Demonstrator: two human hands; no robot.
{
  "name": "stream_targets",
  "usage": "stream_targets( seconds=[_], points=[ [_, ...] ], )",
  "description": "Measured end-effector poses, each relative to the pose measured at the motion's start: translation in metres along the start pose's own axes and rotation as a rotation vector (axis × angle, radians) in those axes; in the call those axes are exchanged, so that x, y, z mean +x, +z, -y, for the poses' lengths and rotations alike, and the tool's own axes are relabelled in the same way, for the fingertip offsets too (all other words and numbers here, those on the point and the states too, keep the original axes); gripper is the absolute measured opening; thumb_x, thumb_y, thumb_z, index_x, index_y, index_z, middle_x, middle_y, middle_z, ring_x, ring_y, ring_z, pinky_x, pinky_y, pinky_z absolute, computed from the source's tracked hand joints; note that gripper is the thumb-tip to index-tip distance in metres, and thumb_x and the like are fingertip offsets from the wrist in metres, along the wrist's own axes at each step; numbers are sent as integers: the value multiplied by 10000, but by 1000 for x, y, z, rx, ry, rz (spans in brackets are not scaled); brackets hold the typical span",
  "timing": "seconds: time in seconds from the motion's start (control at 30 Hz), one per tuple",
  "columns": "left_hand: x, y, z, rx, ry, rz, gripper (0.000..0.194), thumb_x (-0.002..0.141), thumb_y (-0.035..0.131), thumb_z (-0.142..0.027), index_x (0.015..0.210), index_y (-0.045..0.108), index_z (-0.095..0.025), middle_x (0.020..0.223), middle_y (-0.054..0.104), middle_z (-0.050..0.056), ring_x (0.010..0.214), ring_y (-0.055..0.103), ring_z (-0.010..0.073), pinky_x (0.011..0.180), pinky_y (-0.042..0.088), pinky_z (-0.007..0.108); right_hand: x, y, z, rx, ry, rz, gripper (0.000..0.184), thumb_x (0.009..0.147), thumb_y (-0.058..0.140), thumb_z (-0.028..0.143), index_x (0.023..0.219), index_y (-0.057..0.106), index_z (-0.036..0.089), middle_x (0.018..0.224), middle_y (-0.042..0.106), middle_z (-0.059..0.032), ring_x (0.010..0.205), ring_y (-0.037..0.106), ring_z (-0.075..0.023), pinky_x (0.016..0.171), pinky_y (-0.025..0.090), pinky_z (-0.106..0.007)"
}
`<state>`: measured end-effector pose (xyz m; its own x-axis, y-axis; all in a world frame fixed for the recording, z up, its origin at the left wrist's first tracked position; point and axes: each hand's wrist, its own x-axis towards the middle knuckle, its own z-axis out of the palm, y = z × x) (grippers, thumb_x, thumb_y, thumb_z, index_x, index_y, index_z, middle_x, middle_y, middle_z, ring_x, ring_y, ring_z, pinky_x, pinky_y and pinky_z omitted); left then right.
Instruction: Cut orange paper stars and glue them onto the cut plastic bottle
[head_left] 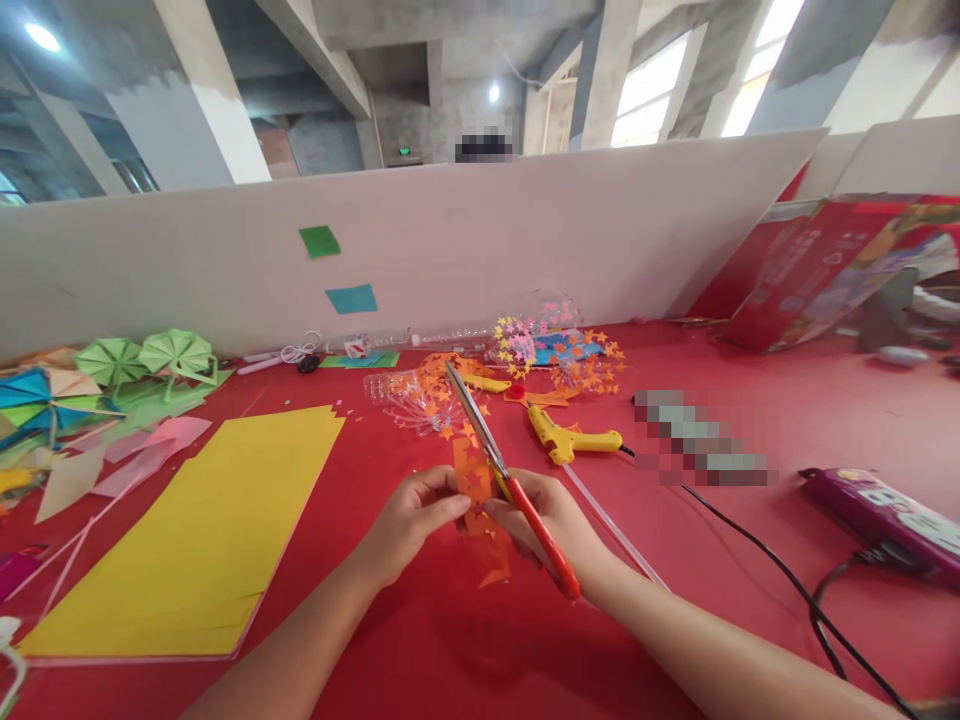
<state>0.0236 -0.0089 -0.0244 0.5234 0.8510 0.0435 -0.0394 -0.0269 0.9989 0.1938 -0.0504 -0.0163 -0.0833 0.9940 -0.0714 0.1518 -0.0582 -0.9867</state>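
My left hand (411, 520) pinches a strip of orange paper (474, 480) with star shapes cut out of it. My right hand (551, 520) grips red-handled scissors (517, 495); their metal blades point up and away, past the strip's top. Both hands hover just above the red table (750, 400), close together. More of the orange strip hangs below the fingers, with jagged cut edges.
A large yellow sheet (202, 520) lies at left. Green and blue folded paper fans (142, 360) sit at far left. A yellow glue gun (570, 438), a clear bottle with stuck-on stars (420, 395), a black cable (780, 575) and a purple power strip (885, 520) lie ahead and right.
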Motion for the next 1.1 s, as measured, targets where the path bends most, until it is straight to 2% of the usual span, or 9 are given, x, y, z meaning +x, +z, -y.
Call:
stream_targets(
  seconds=[0.17, 0.27, 0.4, 0.57, 0.77, 0.83, 0.97, 1.03, 1.1],
  points=[
    [-1, -23, -14, 63, -82, 76, 112, 693, 562, -259, 688, 597, -153, 611, 562, 2, 519, 486, 112, 523, 391, 239, 2, -2, 3, 1, 12, -54, 178, 711, 561, 322, 631, 439, 219, 385, 367, 103, 323, 344, -78, 352, 247, -192],
    [1, -46, -22, 294, -114, -32, 91, 688, 495, -245, 626, 498, -179, 570, 457, -27, 491, 398, 98, 488, 310, 231, 5, -5, 7, 17, 8, -89, 213, 713, 546, 348, 606, 413, 223, 379, 356, 104, 311, 348, -78, 345, 264, -190],
    [8, -66, -18, 755, -172, -174, 225, 706, 443, -204, 550, 281, -209, 540, 289, -51, 485, 292, 101, 492, 226, 246, 7, -7, 9, 50, 3, -103, 282, 717, 552, 390, 581, 361, 232, 388, 353, 101, 317, 350, -78, 347, 281, -191],
    [18, -77, 2, 1153, -279, -405, 207, 733, 460, -215, 562, 342, -215, 519, 427, -32, 495, 411, 134, 504, 246, 247, 8, -7, 5, 80, 26, -103, 263, 736, 527, 383, 594, 367, 230, 378, 346, 104, 313, 339, -80, 348, 260, -187],
    [21, -84, 19, 1186, -248, -466, 42, 782, 464, -195, 764, 463, -233, 698, 600, -5, 656, 594, 166, 573, 358, 224, 14, -6, -6, 67, 61, -50, 231, 734, 535, 337, 616, 370, 226, 404, 347, 97, 354, 317, -74, 369, 221, -188],
    [22, -88, 23, 1159, -232, -506, 112, 785, 457, -176, 874, 479, -240, 778, 621, 13, 708, 620, 180, 610, 400, 239, 18, -5, -12, 27, 29, -67, 233, 726, 532, 332, 608, 363, 223, 442, 315, 92, 389, 305, -73, 387, 220, -192],
    [22, -92, 22, 1114, -72, -615, 111, 793, 461, -220, 897, 495, -238, 966, 612, 64, 915, 617, 223, 721, 453, 291, 23, -5, -20, -43, -39, -71, 208, 724, 500, 318, 612, 358, 216, 538, 342, 62, 478, 313, -87, 435, 231, -208],
    [19, -86, 17, 1030, -51, -581, 66, 816, 458, -283, 829, 504, -238, 858, 608, 40, 809, 619, 215, 691, 461, 295, 23, -6, -19, -103, -78, -83, 202, 725, 487, 310, 610, 351, 213, 565, 343, 53, 522, 313, -98, 461, 236, -215],
    [14, -71, 15, 836, -41, -425, 170, 837, 468, -396, 819, 532, -240, 740, 597, 14, 697, 604, 195, 670, 469, 288, 23, -7, -15, -176, -110, -94, 190, 724, 476, 280, 609, 342, 211, 582, 335, 51, 548, 303, -102, 478, 234, -218]
  ],
)
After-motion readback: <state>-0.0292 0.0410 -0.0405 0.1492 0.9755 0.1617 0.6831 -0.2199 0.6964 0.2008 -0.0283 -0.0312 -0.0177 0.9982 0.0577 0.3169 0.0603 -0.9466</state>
